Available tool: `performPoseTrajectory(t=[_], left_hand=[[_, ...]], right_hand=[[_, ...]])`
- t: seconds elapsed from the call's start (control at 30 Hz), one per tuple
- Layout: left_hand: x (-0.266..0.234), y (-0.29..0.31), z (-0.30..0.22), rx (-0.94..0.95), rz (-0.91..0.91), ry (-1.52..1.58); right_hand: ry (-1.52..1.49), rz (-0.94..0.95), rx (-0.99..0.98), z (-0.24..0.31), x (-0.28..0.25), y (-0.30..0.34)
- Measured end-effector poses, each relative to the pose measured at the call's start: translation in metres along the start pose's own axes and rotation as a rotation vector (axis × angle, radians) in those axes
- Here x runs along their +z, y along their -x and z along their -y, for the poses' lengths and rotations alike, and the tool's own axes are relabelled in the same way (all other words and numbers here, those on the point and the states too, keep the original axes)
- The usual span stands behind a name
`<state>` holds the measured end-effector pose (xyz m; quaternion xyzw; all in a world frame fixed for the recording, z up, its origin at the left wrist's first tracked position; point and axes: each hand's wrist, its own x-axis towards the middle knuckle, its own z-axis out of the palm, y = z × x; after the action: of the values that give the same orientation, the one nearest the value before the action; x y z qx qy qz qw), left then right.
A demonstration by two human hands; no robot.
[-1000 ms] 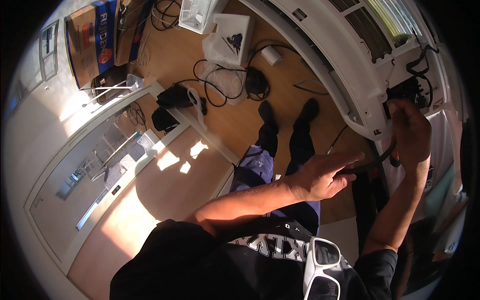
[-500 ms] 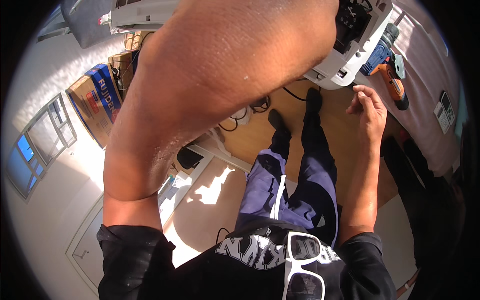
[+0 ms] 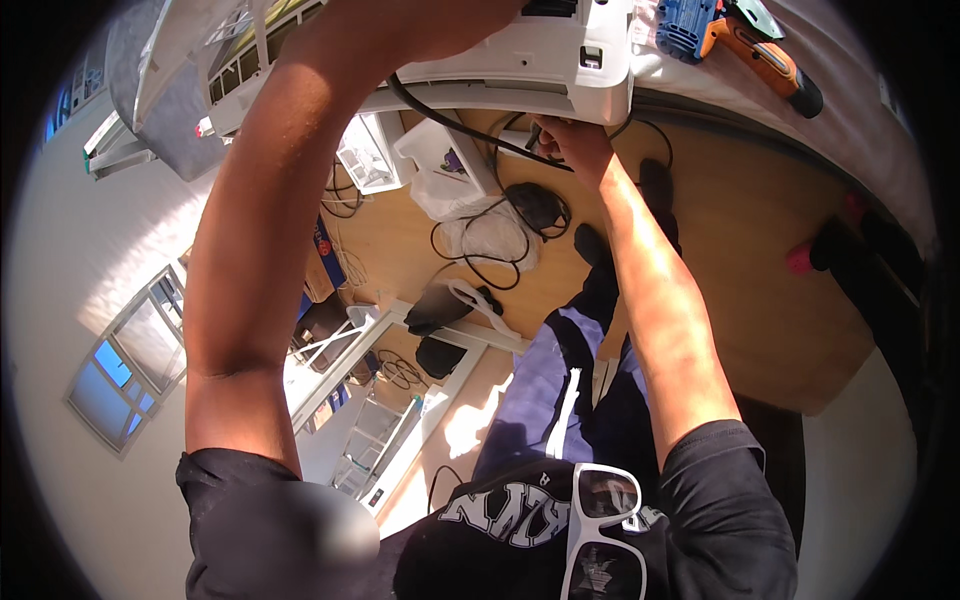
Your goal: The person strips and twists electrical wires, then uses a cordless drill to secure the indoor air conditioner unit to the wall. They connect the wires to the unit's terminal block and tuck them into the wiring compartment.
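A white plastic appliance casing (image 3: 470, 68), like an indoor air-conditioner unit, spans the top of the view with a slatted grille on its left part. My left hand (image 3: 455, 25) lies over its upper side; the fingers are cut off or hidden at the top edge. Under the casing's right corner, my right hand (image 3: 574, 146) is closed with bent fingers on a black cable (image 3: 440, 120) that hangs below the casing. The fingertips are partly shaded. To the right of the casing, a blue and orange cordless drill (image 3: 760, 62) rests on pale cloth.
Beneath my arms, a white plastic bag (image 3: 485, 240) and a dark bundle with looped cord (image 3: 538, 207) lie on the wooden floor (image 3: 740, 290). A white frame (image 3: 455, 365) stands lower left. Another person's dark-clad legs (image 3: 870, 270) are at the right.
My right hand has gone from open air near the drill to the cable under the casing. My left arm covers less of the view, and the casing and drill appear shifted.
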<state>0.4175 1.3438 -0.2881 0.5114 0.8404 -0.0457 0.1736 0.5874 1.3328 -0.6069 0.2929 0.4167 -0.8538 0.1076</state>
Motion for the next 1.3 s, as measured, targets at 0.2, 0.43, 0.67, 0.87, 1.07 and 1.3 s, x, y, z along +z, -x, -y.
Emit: performPoseTrajectory(t=[0.2, 0.43, 0.67, 0.87, 1.07, 1.3], left_hand=[[0.087, 0.110, 0.012, -0.356, -0.375, 1.391], [0.291, 0.231, -0.061, -0.782, 0.052, 1.453], [0.053, 0.260, 0.051, -0.412, -0.613, 1.664], [0.121, 0.269, 0.049, -0.542, 0.150, 1.505], [0.263, 0.289, 0.012, -0.934, -0.191, 1.188], [0.030, 0.196, 0.028, -0.296, -0.952, 0.846]], right_hand=[[0.865, -0.158, -0.281, 0.010, -0.048, 0.011], [1.225, -0.207, -0.468, 0.015, -0.090, 0.002], [1.064, -0.335, -0.439, -0.041, -0.122, 0.001], [1.239, -0.385, -0.134, -0.075, -0.165, 0.037], [1.322, -0.480, -0.124, -0.082, -0.223, 0.082], [1.411, -0.348, 0.067, -0.147, -0.244, 0.111]])
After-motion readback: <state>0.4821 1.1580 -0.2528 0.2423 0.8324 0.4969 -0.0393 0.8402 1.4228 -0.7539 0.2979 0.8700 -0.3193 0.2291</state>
